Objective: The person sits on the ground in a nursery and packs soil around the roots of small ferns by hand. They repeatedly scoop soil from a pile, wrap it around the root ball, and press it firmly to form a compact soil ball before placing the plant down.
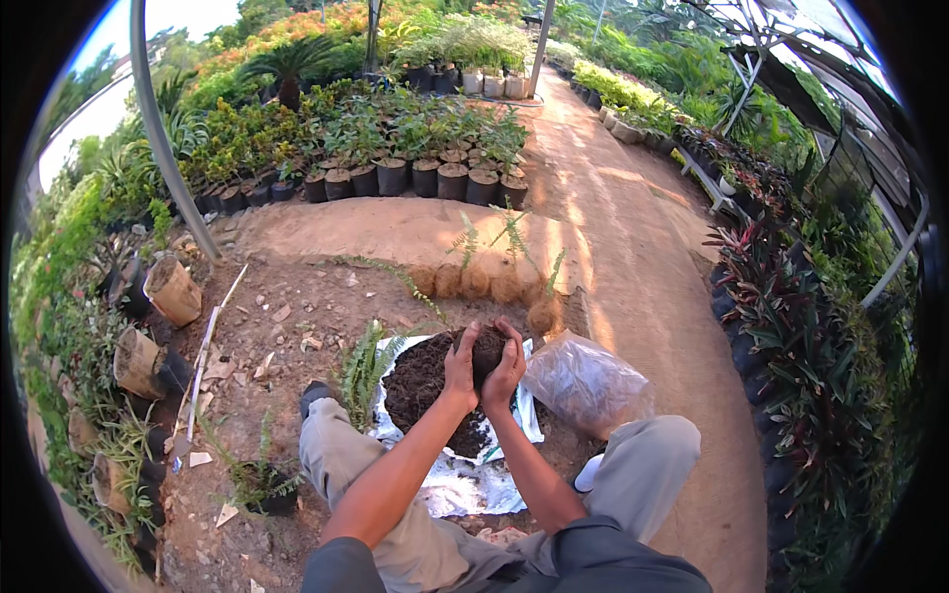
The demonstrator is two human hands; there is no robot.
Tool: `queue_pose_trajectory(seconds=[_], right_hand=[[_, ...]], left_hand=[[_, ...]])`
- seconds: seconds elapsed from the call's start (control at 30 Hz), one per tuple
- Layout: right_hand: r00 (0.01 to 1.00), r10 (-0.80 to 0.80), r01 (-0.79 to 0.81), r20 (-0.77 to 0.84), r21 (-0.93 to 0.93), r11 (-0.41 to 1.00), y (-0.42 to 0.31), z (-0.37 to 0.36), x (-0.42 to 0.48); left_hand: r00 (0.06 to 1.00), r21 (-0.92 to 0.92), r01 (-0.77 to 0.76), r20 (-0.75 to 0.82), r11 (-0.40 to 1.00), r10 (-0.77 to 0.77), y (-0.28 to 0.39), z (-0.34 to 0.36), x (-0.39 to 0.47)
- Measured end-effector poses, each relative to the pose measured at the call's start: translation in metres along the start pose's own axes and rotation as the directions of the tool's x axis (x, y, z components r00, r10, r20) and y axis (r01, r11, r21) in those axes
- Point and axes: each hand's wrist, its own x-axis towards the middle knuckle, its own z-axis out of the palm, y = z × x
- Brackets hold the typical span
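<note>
My left hand (461,367) and my right hand (506,367) are cupped from both sides around a rounded ball of dark soil (485,354). A fern frond (422,296) rises to the left just beyond the fingertips; whether it grows from the ball cannot be told. Beneath my hands, a heap of dark potting soil (415,378) lies on a white plastic sheet (474,489). A leafy fern (362,374) stands at the left edge of the heap. On the right, beside the sheet, rests a clear plastic bag (589,378) with brownish contents.
Several fibre-covered root balls (504,285), some with fern fronds, line the concrete edge ahead. A potted fern (270,485) stands left of my leg. Black nursery bags of plants (391,176) stand farther forward. A metal pole (167,148) rises at the left, and red-leaved plants (749,282) border the path.
</note>
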Motion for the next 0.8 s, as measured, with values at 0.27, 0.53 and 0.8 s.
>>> queue_pose_trajectory(seconds=[0.27,0.53,0.8], right_hand=[[0.999,-0.040,0.040,-0.010,-0.039,0.998,-0.004,0.000,0.004],[0.904,-0.377,0.410,0.201,-0.156,0.899,-0.021,-0.006,0.007],[0.909,-0.379,0.414,0.176,-0.256,0.874,-0.044,0.001,0.008]], left_hand=[[0.999,-0.004,-0.009,0.046,1.000,0.009,-0.001,0.003,-0.004],[0.979,-0.169,0.144,0.171,0.975,-0.115,0.003,-0.003,-0.003],[0.977,0.060,-0.010,0.214,0.998,-0.003,0.011,0.008,-0.015]])
